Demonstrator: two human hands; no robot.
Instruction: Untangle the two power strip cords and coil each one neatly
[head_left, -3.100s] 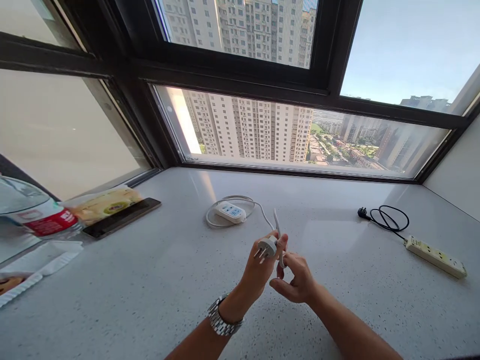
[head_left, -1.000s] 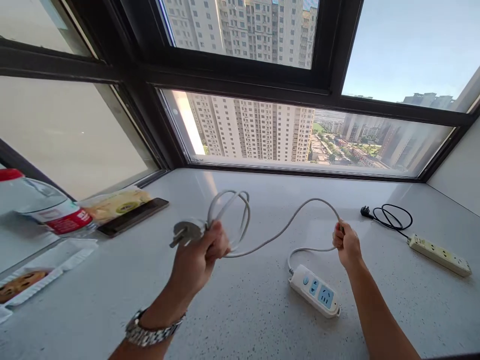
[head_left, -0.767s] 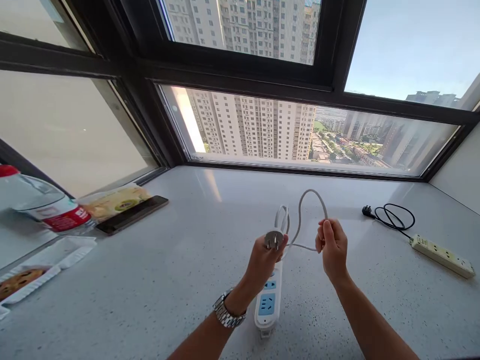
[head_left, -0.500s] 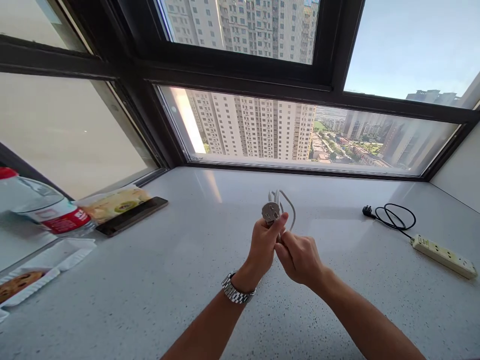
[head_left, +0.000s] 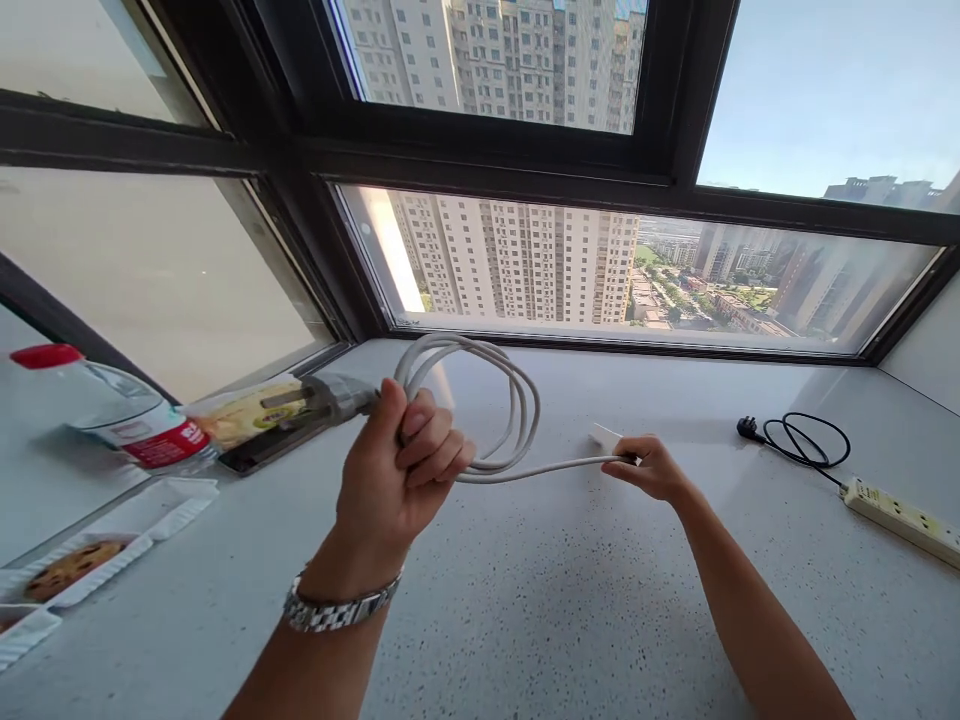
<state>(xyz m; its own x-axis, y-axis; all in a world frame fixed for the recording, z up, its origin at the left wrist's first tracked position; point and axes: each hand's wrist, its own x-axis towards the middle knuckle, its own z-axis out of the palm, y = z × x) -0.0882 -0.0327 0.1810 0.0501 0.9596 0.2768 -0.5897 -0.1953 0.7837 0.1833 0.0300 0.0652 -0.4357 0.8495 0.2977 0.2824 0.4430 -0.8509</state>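
My left hand [head_left: 397, 470], with a metal-band watch [head_left: 341, 608] on its wrist, is closed around a looped white cable [head_left: 555, 466]. A grey plug [head_left: 341, 397], blurred, with its prongs pointing left, sticks out past the thumb. One strand runs across to my right hand [head_left: 651, 468], which pinches the cable's other end. A flat white piece [head_left: 606, 437] shows beyond those fingers; most of it is hidden, so its kind is unclear. Both hands are above the speckled white sill [head_left: 480, 610].
To the left are a red-capped bottle [head_left: 146, 425], a yellow food packet [head_left: 240, 410], a dark phone [head_left: 266, 448] and a white tray [head_left: 184, 500] with a cookie [head_left: 79, 568]. At right lies a power strip [head_left: 900, 515] with a black cord [head_left: 795, 450]. Windows rise behind.
My hands have moved apart, the left toward the left and the right toward the right. The cable loops have opened out between them, and the plug now points left.
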